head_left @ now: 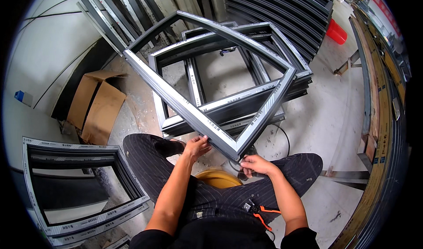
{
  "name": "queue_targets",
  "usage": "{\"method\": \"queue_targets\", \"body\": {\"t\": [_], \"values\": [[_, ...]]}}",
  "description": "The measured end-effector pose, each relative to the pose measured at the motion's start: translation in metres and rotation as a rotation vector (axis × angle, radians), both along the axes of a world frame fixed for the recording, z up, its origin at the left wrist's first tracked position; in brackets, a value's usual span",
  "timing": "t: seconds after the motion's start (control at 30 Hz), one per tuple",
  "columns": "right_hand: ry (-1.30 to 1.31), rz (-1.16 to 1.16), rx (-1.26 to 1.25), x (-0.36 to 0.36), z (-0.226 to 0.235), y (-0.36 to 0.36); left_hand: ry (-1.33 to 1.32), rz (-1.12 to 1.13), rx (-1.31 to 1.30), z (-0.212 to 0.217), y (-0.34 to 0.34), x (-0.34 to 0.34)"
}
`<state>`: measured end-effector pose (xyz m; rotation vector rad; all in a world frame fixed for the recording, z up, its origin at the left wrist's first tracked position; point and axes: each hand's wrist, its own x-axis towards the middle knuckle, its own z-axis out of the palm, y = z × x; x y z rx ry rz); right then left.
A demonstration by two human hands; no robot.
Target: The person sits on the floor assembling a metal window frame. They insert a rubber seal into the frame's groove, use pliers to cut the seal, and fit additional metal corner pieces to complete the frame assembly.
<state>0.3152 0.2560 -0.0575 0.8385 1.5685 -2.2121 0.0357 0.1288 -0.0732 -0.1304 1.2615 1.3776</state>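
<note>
A grey-and-black window frame (169, 100) with printed protective film lies tilted across a stack of similar frames (220, 102), one corner pointing at me. My left hand (197, 148) grips this top frame's near edge, just left of that corner. At the corner itself, my right hand (257, 165) is closed, its thumb and fingers pinched together. What the right fingers hold is too small and dark to make out. Orange-handled cutting pliers (261, 212) rest on my lap, below the right forearm.
Further window frames (83, 228) are stacked at the lower left. An open cardboard box (99, 105) stands beyond them. Long profiles lean at the back, beside a pile of dark profiles (277, 11). A red bucket (336, 32) and a long rack (374, 130) are on the right.
</note>
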Motion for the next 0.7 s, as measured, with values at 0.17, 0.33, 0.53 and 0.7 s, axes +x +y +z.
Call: {"method": "queue_targets", "body": {"t": [0.17,0.33,0.53,0.7], "values": [[-0.004,-0.037,0.048,0.003,-0.003,-0.006,0.168,0.072,-0.086,-0.005,0.002,0.015],[0.013,-0.040,0.093,0.003,-0.010,-0.008,0.121,-0.039,-0.016,-0.010,-0.006,0.031],[-0.057,-0.003,0.377,0.002,-0.002,-0.011,0.144,-0.094,-0.057,-0.001,-0.007,0.046],[-0.041,0.003,0.350,0.002,-0.006,-0.012,0.204,-0.103,-0.008,-0.020,-0.011,0.059]]}}
